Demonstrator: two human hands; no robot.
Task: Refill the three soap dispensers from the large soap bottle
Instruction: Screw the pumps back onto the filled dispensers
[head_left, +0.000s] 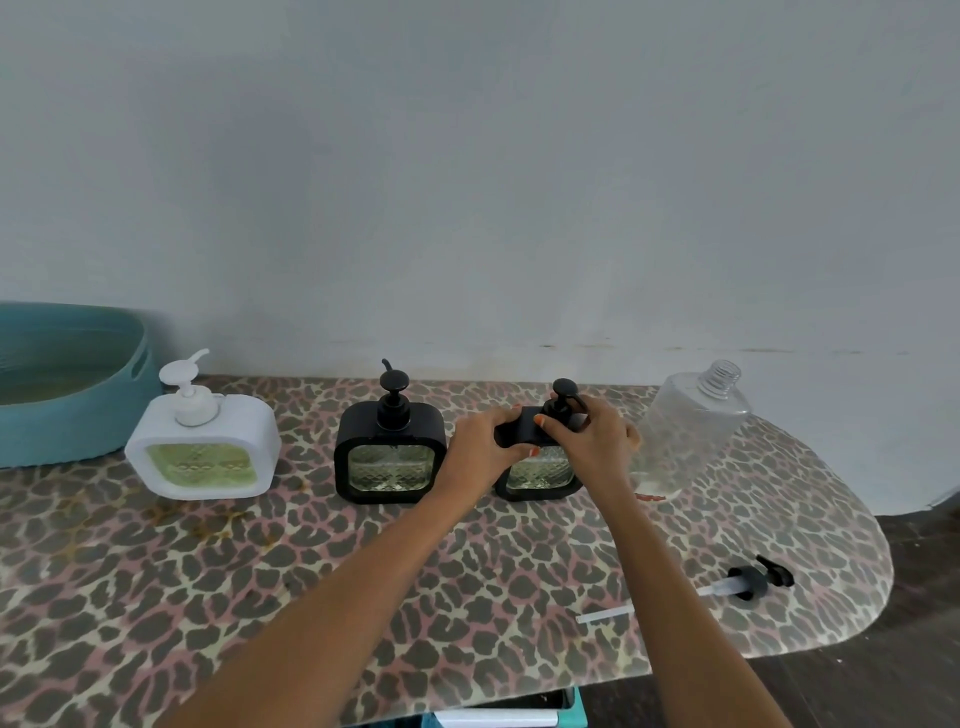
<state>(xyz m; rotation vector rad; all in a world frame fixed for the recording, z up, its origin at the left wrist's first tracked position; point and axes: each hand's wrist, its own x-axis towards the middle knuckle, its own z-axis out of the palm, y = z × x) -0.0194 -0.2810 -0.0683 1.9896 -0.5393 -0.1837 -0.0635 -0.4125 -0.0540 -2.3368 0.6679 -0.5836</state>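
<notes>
Work is centred on the right black dispenser (540, 475), which is stood on the table (260, 571) between the middle black dispenser (389, 452) and the large bottle (691, 426). Its top left corner is gripped by the left hand (480, 441), while the collar of its pump (564, 388) is pinched by the right hand (597, 434). The pump is judged to be in the course of being screwed on or off; which of the two cannot be told. A firm hold on the body and a twist at the collar are called for next, with the dispenser kept upright so that nothing is spilled.

Green soap is seen through the window of the white dispenser (202, 447) at the left of the row, filled nearly to the top. Pale liquid is seen in both black dispensers, though the right one's level is partly hidden by the hands. The large bottle is uncapped and looks almost empty, with only a little liquid at its base. A loose pump (753, 582) is laid at the near right of the table. A teal basket (78, 415) is set at the far left; its contents cannot be made out
</notes>
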